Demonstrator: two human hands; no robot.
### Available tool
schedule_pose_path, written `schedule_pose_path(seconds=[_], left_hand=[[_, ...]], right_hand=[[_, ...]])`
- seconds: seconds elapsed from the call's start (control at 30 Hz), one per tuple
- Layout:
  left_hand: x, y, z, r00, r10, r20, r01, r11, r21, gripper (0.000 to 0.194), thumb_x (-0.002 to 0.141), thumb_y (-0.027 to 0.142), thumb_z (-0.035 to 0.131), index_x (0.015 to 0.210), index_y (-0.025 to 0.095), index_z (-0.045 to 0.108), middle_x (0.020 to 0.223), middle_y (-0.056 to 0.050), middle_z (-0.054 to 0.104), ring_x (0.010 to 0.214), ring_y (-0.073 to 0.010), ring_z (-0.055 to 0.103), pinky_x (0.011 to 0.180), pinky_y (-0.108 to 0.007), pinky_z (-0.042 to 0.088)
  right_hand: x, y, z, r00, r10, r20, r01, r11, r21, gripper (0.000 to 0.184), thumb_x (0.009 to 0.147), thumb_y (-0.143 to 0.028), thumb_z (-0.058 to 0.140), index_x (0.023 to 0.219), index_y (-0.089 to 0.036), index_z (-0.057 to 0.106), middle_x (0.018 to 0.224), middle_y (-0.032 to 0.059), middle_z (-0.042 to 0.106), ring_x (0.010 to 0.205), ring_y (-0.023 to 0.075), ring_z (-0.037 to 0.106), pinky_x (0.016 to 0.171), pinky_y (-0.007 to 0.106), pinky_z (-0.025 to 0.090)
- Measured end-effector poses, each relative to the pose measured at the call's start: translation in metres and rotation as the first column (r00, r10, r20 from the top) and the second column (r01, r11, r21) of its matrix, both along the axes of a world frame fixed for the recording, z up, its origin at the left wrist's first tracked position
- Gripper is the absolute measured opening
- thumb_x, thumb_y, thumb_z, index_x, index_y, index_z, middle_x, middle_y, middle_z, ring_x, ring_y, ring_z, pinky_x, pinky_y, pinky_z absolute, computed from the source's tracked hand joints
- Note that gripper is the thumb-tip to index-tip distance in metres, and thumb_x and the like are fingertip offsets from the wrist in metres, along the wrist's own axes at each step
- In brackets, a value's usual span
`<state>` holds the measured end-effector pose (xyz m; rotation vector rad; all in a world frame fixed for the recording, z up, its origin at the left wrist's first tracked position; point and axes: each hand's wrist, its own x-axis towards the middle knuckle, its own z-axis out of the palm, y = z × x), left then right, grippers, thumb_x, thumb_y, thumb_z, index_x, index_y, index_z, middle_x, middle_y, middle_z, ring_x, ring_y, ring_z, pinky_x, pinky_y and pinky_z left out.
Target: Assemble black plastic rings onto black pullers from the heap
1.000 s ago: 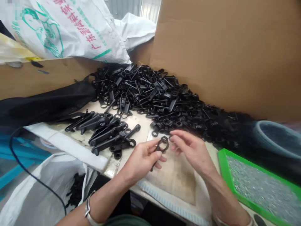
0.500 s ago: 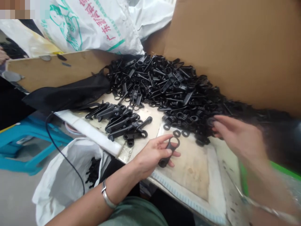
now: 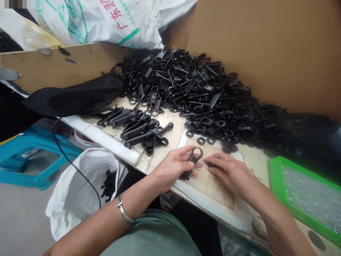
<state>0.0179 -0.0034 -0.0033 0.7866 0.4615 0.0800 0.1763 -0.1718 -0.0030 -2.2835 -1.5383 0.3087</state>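
Brown cardboard [image 3: 261,53] stands along the far edge of the desk [image 3: 172,119], probably so the big heap of black parts [image 3: 170,81] doesn't slide off the back. A white bag [image 3: 74,181] with some black pieces inside gapes below the near-left edge, I'd guess parked there to be within arm's reach. The green tray [image 3: 277,177] of tiny shiny bits sits toward the right end, handy for the right hand I reckon. Near the left edge there's a batch of black levers [image 3: 141,131] bunched together, kinda like someone wanted them apart from the heap. Left hand [image 3: 170,167] is over the near edge, forearm coming in from bottom left, pinching one black lever [image 3: 193,159] between thumb and fingers, ring end pointing away from the body; looks gripped low so the ring is left uncovered. Right hand [image 3: 231,169] is just beside it, knuckles up, fingertips bunched and aimed at that ring without touching it; something dark shows at the tips, but I can't tell if it's actually pinched. Smallest of the lot, a couple of loose rings [image 3: 198,141] lie flat just in front of the heap.
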Motion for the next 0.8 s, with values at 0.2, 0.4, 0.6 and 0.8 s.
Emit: schedule_pose_path(seconds=[0.2, 0.4, 0.6, 0.8], left_hand=[[-0.001, -0.002, -0.003, 0.999, -0.01, 0.047, 0.01, 1.0, 0.013, 0.054, 0.071, -0.004, 0.061, 0.121, 0.015, 0.066, 0.126, -0.012, 0.067, 0.106, -0.0221, 0.068, 0.076, -0.027, 0.052], [0.001, -0.01, -0.004, 0.969, -0.086, 0.232, 0.078, 0.996, 0.044, 0.049, 0.071, 0.003, 0.064, 0.116, 0.019, 0.072, 0.119, -0.008, 0.071, 0.107, -0.0195, 0.065, 0.084, -0.027, 0.051], [-0.009, -0.011, -0.005, 0.95, -0.116, 0.289, 0.056, 0.976, 0.208, 0.05, 0.08, 0.004, 0.058, 0.125, 0.023, 0.068, 0.124, -0.006, 0.069, 0.115, -0.0204, 0.063, 0.096, -0.031, 0.051], [-0.015, -0.014, -0.005, 0.965, -0.112, 0.238, -0.031, 0.85, 0.527, 0.045, 0.088, 0.012, 0.057, 0.131, 0.024, 0.064, 0.111, -0.004, 0.072, 0.117, -0.024, 0.062, 0.103, -0.037, 0.05]], right_hand=[[-0.023, 0.003, 0.013, 0.958, -0.166, -0.235, 0.245, 0.897, 0.368, 0.029, 0.085, -0.042, 0.077, 0.11, -0.028, 0.076, 0.092, 0.0013, 0.076, 0.068, 0.0189, 0.07, 0.062, 0.029, 0.061], [-0.052, 0.023, 0.002, 0.98, -0.185, -0.077, 0.196, 0.805, 0.56, 0.015, 0.093, -0.029, 0.071, 0.106, -0.024, 0.074, 0.111, 0.0051, 0.07, 0.09, 0.0188, 0.07, 0.073, 0.028, 0.062], [-0.051, 0.027, -0.002, 0.971, -0.142, 0.191, 0.011, 0.83, 0.558, 0.011, 0.096, -0.022, 0.069, 0.106, -0.019, 0.071, 0.106, 0.0064, 0.069, 0.093, 0.0176, 0.068, 0.08, 0.027, 0.06], [-0.063, 0.027, 0.007, 0.954, -0.184, 0.236, 0.01, 0.808, 0.59, 0.015, 0.095, -0.017, 0.068, 0.109, -0.014, 0.071, 0.108, 0.0095, 0.069, 0.095, 0.0179, 0.067, 0.086, 0.029, 0.059]])
